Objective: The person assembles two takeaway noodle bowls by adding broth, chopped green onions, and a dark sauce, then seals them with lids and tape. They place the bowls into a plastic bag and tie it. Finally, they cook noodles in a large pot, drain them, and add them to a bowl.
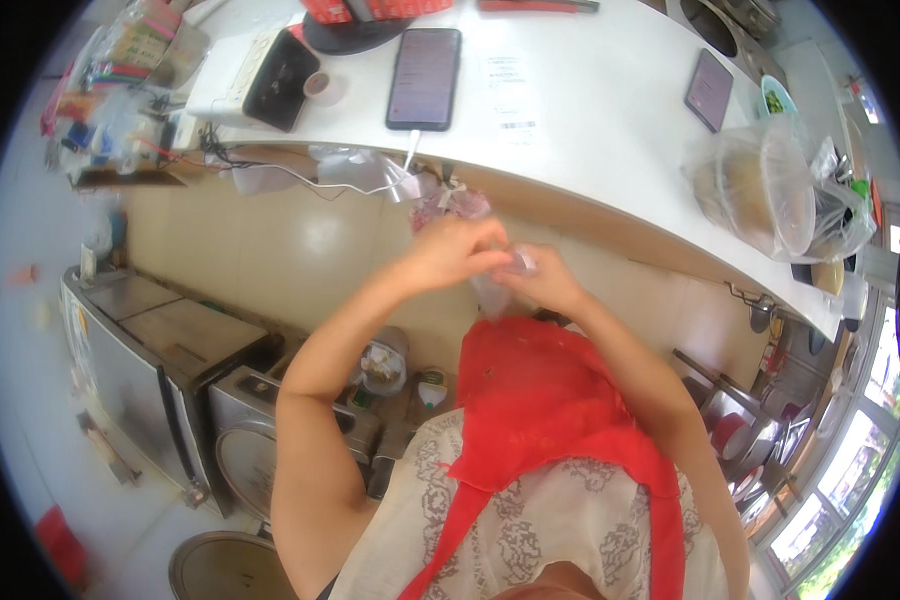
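Both hands meet in front of the counter edge, above the red apron (547, 382). My right hand (544, 277) is closed on the gathered top of a clear plastic bag (493, 296), which hangs down below the fingers. Close beside it, my left hand (461, 251) has its thumb and fingertips near the bag's top; whether they pinch it cannot be made out. Behind the left hand, a clear bag with reddish contents (454, 202) hangs from the counter's edge. A smartphone (424, 79) with a white cable lies on the counter above the hands.
The white counter (585, 97) curves across the top. It holds a label printer (247, 79), a tape roll (324, 88), a second phone (709, 90) and a bagged plastic container (754, 187). Steel appliances (150, 360) stand at left. A lidded round pot (229, 566) sits at lower left.
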Demonstrator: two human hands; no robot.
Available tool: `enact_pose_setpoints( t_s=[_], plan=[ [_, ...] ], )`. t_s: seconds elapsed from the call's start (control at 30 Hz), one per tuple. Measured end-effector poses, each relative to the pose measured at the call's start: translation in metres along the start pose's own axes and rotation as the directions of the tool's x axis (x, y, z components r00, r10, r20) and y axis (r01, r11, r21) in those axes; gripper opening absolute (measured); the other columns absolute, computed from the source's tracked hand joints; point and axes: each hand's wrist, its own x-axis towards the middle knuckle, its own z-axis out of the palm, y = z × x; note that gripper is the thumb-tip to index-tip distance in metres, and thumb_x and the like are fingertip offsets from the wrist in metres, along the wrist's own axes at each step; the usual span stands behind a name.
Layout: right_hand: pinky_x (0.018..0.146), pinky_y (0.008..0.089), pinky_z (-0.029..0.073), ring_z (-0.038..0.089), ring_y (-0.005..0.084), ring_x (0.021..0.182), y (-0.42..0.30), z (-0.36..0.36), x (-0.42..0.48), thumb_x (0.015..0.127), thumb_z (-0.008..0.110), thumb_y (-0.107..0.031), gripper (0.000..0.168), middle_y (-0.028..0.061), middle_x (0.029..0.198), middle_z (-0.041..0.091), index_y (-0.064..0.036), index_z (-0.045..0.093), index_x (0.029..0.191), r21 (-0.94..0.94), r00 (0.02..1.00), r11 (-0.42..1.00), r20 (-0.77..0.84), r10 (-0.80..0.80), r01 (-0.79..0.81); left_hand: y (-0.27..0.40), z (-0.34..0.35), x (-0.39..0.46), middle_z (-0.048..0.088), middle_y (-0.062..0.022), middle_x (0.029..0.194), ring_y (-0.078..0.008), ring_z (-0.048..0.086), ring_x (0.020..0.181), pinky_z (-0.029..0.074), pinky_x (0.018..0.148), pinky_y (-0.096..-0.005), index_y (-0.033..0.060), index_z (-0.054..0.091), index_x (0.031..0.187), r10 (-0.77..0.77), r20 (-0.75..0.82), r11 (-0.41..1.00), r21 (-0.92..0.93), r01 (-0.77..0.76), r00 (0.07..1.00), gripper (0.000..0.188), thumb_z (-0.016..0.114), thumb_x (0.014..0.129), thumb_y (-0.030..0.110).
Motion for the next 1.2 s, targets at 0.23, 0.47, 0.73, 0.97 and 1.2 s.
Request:
enact_pose_setpoints(
  t_s=[0.23,0.47,0.73,0.97,1.2],
  plan=[
    [0.075,0.0324,0.049,0.06,0.0208,0.074,-0.02,-0.066,-0.057,0.079,0.075,-0.016,0.024,0.009,0.082,0.066,-0.002,0.065,0.095,-0.118,0.998,0.992,-0.042,0.037,-0.042,0.019,0.034,0.022,0.068,-0.0075,0.074,-0.0163,0.063,0.066,0.049,0.061,-0.0316,0.0021,0.069,0.09,0.059,0.104,0.987,-0.157,-0.042,0.993,0.016,0.071,0.084,0.017],
    [0.075,0.0332,0.051,0.064,0.0189,0.079,0.004,-0.113,-0.13,0.081,0.075,-0.017,0.033,0.0083,0.087,0.065,-0.002,0.06,0.106,-0.378,0.664,0.923,-0.671,-0.329,0.076,0.075,0.091,0.053,0.067,-0.0033,0.067,-0.0098,0.06,0.058,0.048,0.053,-0.0257,0.0029,0.068,0.079,-0.445,0.134,0.666,-0.611,0.427,0.886,0.013,0.071,0.086,0.014],
    [0.053,0.0259,0.043,0.057,0.0089,0.061,0.03,-0.098,-0.213,0.091,0.065,-0.018,0.017,-0.0003,0.072,0.061,-0.003,0.062,0.084,0.511,0.961,0.849,-0.275,0.011,0.136,0.138,0.207,0.079,0.06,-0.0029,0.062,-0.0099,0.063,0.064,0.047,0.052,-0.0233,0.0085,0.05,0.062,-0.393,0.087,0.61,-0.721,0.33,0.916,0.031,0.069,0.087,0.01],
    [0.061,0.0398,0.052,0.064,0.0323,0.07,0.138,-0.191,-0.304,0.075,0.072,-0.02,0.023,0.0146,0.085,0.066,-0.003,0.062,0.087,-0.614,0.713,0.565,-0.699,-0.065,-0.551,0.153,0.211,0.068,0.05,0.0034,0.071,-0.0095,0.055,0.064,0.045,0.057,-0.028,0.0125,0.05,0.086,-0.443,-0.062,0.118,-0.993,-0.011,0.894,0.015,0.06,0.088,0.002],
    [0.083,0.0428,0.051,0.06,0.0335,0.107,0.074,-0.182,-0.307,0.076,0.075,-0.024,0.053,0.0168,0.121,0.06,-0.003,0.055,0.12,-0.715,0.801,0.658,-0.242,-0.548,0.234,0.261,0.252,0.082,0.063,-0.007,0.085,-0.023,0.065,0.08,0.052,0.065,-0.0364,0.0116,0.055,0.106,0.11,-0.053,0.993,-0.028,-0.111,0.993,0.027,0.058,0.082,0.001]
  ],
)
